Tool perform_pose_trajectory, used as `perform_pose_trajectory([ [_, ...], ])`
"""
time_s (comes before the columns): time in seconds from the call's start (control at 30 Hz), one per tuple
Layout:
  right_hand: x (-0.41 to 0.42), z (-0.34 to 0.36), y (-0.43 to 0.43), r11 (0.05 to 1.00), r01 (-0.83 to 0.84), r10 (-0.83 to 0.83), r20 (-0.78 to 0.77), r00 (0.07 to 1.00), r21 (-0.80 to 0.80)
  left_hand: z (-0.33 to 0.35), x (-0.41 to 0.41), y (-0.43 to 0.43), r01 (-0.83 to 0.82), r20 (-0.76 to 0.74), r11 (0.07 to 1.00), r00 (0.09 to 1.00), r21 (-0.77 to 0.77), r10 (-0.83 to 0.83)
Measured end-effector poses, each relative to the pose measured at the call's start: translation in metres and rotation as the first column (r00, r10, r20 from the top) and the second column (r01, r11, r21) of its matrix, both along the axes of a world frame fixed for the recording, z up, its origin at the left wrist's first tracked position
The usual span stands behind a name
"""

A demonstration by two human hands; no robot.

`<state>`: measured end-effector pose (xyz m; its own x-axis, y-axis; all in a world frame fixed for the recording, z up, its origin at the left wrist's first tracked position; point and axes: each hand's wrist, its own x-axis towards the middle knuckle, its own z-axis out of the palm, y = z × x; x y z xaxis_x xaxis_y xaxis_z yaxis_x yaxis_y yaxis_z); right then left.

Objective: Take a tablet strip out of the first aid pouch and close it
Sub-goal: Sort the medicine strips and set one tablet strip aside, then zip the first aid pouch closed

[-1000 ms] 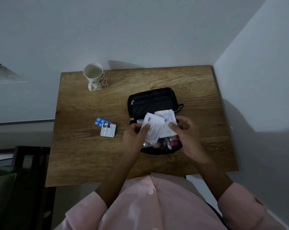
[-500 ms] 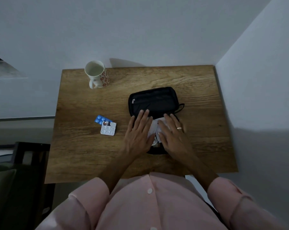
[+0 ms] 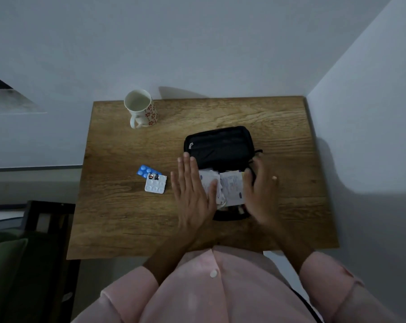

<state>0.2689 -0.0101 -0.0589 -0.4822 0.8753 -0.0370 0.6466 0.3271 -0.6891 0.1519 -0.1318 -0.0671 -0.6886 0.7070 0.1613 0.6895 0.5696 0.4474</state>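
Observation:
The black first aid pouch (image 3: 220, 148) lies open on the wooden table (image 3: 118, 206), its lid folded back away from me. White paper sachets (image 3: 231, 186) lie on top of its contents. My left hand (image 3: 194, 194) is flat with fingers spread over the pouch's left edge, thumb on the sachets. My right hand (image 3: 261, 190) is at the pouch's right side, fingers open against its edge. A white tablet strip (image 3: 155, 183) lies on the table left of the pouch, overlapping a blue tablet strip (image 3: 146, 170).
A white mug (image 3: 141, 108) with red flowers stands at the table's back left. Walls run along the table's back and right sides. A dark chair (image 3: 41, 229) is to the left of the table.
Both hands held the white sachets above the pouch, then pressed them down into it. Now the hands have drawn apart to the pouch's left and right sides.

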Motion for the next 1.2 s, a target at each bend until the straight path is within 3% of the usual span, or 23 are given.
perform_pose_trajectory([
  [0.07, -0.020, 0.009, 0.032, 0.918, 0.174, -0.222, -0.096, 0.970, -0.357, 0.002, -0.006, -0.004, -0.004, 0.025, 0.996, 1.000, 0.087, 0.002],
  [0.13, -0.039, 0.005, 0.066, 0.738, 0.208, -0.338, -0.085, 0.937, -0.642, -0.005, -0.008, -0.007, 0.118, -0.003, 0.991, 0.993, 0.067, -0.118],
  [0.2, -0.051, -0.006, 0.090, 0.603, 0.183, -0.333, -0.037, 0.942, -0.776, -0.014, -0.007, -0.009, 0.223, -0.015, 0.974, 0.975, 0.040, -0.222],
  [0.27, -0.060, -0.004, 0.100, 0.595, 0.166, -0.268, 0.000, 0.963, -0.786, -0.016, -0.007, -0.007, 0.171, 0.071, 0.981, 0.981, 0.097, -0.178],
  [0.33, -0.064, 0.011, 0.102, 0.690, 0.094, -0.202, -0.067, 0.977, -0.718, -0.010, -0.012, -0.006, -0.034, 0.269, 0.977, 0.963, 0.210, -0.024],
  [0.43, -0.043, 0.031, 0.093, 0.774, 0.009, -0.168, -0.193, 0.967, -0.633, 0.004, -0.029, -0.012, -0.283, 0.506, 0.904, 0.858, 0.322, 0.089],
  [0.5, -0.017, 0.036, 0.077, 0.854, -0.048, -0.075, -0.213, 0.974, -0.517, 0.011, -0.039, -0.021, -0.331, 0.529, 0.866, 0.843, 0.376, 0.092],
  [0.6, 0.022, 0.021, 0.054, 0.953, -0.180, 0.154, -0.122, 0.980, -0.244, 0.017, -0.043, -0.039, -0.340, 0.548, 0.843, 0.834, 0.417, 0.065],
  [0.77, 0.063, -0.020, 0.042, 0.911, -0.398, 0.384, -0.122, 0.915, -0.111, 0.008, -0.034, -0.052, -0.221, 0.526, 0.909, 0.851, 0.355, 0.001],
  [0.87, 0.072, -0.024, 0.048, 0.903, -0.428, 0.428, -0.010, 0.904, -0.032, 0.004, -0.030, -0.047, -0.133, 0.523, 0.942, 0.851, 0.308, -0.052],
  [1.0, 0.034, -0.007, 0.026, 0.881, -0.379, 0.359, 0.119, 0.925, 0.284, -0.005, -0.031, -0.019, 0.189, 0.218, 0.960, 0.948, 0.205, -0.233],
  [1.1, -0.004, -0.007, -0.003, 0.818, -0.506, 0.436, 0.279, 0.856, 0.275, -0.021, -0.023, 0.000, 0.320, 0.086, 0.947, 0.943, 0.029, -0.322],
  [1.2, -0.006, -0.022, -0.007, 0.767, -0.583, 0.463, 0.398, 0.792, 0.267, -0.034, -0.012, 0.005, 0.333, 0.005, 0.936, 0.942, -0.113, -0.335],
])
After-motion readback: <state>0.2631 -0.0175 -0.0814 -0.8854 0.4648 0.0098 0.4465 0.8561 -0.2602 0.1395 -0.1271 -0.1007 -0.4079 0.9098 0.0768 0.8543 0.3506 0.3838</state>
